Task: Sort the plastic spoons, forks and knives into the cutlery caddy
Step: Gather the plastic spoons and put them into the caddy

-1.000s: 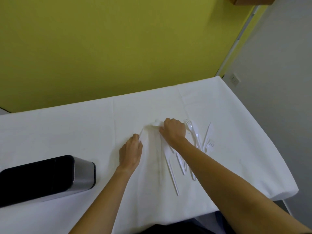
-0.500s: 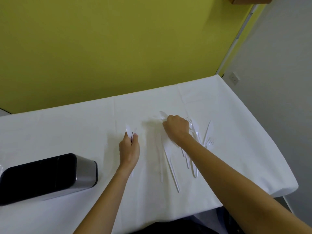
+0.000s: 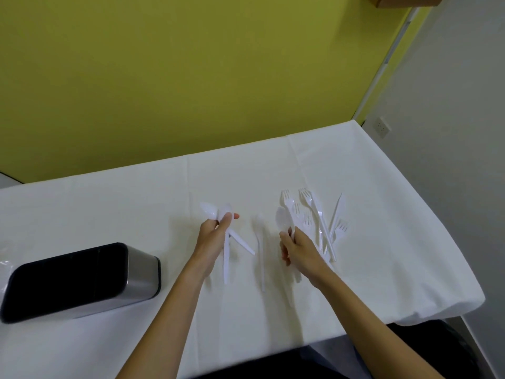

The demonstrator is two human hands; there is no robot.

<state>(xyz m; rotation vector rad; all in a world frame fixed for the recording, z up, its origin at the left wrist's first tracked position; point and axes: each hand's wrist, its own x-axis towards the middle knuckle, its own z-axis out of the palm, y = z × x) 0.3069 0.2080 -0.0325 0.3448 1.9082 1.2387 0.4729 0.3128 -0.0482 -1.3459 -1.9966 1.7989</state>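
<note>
My left hand (image 3: 211, 236) grips two white plastic spoons (image 3: 218, 212), bowls up, their handles crossing below the fingers. My right hand (image 3: 299, 248) pinches another white spoon (image 3: 282, 218) by its handle, bowl raised. One piece of white cutlery (image 3: 261, 247) lies lengthwise on the cloth between my hands. A loose pile of white forks and knives (image 3: 319, 214) lies just right of my right hand. The cutlery caddy (image 3: 79, 280), black inside with a steel shell, lies at the left of the table.
The table (image 3: 382, 214) wears a white cloth and ends at the right, where the cloth hangs down. A yellow-green wall stands behind it. A grey wall with a socket (image 3: 382, 128) is on the right.
Both hands have lifted off the cloth. My left hand now holds two spoons instead of one piece, and my right hand has picked a spoon out of the pile.
</note>
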